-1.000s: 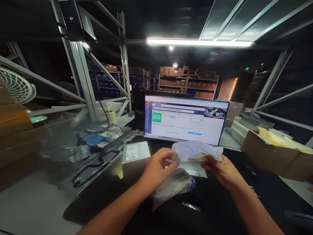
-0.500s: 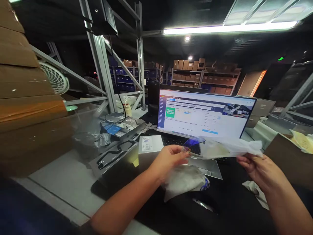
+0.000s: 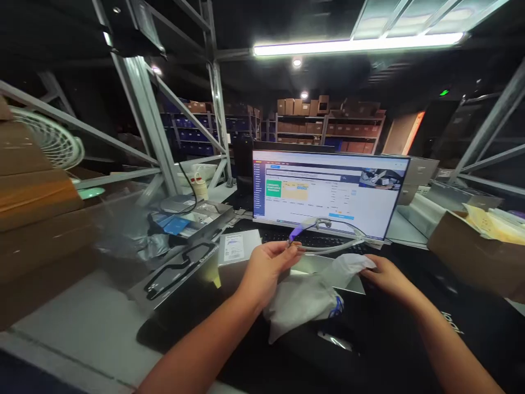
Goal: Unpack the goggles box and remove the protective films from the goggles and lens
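Your left hand (image 3: pixel 268 268) is pinching one end of the glasses (image 3: pixel 328 250), fingertips tight on it, and the glasses hover above the open box (image 3: pixel 353 283), just in front of the lower edge of the monitor (image 3: pixel 311 203)! Your right hand (image 3: pixel 385 276) has a narrow pinch on the white sleeve (image 3: pixel 346 267), which droops across that box. Nearer you lies the grey pouch (image 3: pixel 301 301) (blue drawstring (image 3: pixel 337 307) on its right), and black mat (image 3: pixel 394 334) stretches rightward from it. Beside your left hand stands the white box (image 3: pixel 251 241), its label (image 3: pixel 233 247) too small to read. Far right, the mat's lettering (image 3: pixel 452 323) looks like "logi".
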### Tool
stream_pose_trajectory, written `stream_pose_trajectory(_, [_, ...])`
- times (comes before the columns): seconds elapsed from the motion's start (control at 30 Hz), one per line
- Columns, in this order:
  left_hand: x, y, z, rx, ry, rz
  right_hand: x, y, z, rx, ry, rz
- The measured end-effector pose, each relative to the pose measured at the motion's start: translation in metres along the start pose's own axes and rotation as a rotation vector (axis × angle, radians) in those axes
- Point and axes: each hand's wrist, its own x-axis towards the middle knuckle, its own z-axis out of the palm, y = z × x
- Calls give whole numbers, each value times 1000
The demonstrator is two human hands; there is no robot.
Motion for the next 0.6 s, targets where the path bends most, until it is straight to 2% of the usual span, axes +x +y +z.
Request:
stream_pose_trajectory(0.07, [-1,-5,0,1,-3,4,-1,3,-9,-195,-27,-65])
stream_pose_trajectory(0.17, [-1,-13,2,-8,2,17,-3,6,-30,-725,34,-234])
stream_pose_trajectory(0.23, [-2,-17,5,-19,6,18,-8,-1,-36,-824,64,-307])
stream_pose_trajectory(0.3, [-4,-22,8,-29,-4,7,-19,-14,-31,-695,67,-297])
stream_pose_trajectory(0.33, [-6,-24,10,-35,-15,-3,-25,-22,-24,-578,45,-246])
stream_pose_trajectory(0.47, [-10,-30,16,-68,-55,-42,-43,-40,11,2,-129,-40])
stream_pose_trajectory(0.53, [-11,-31,18,-88,-59,-54,-46,-41,23,239,-97,21])
stream_pose_trajectory(0.6, [-13,-31,20,-152,-81,-66,-46,-42,30,385,-35,71])
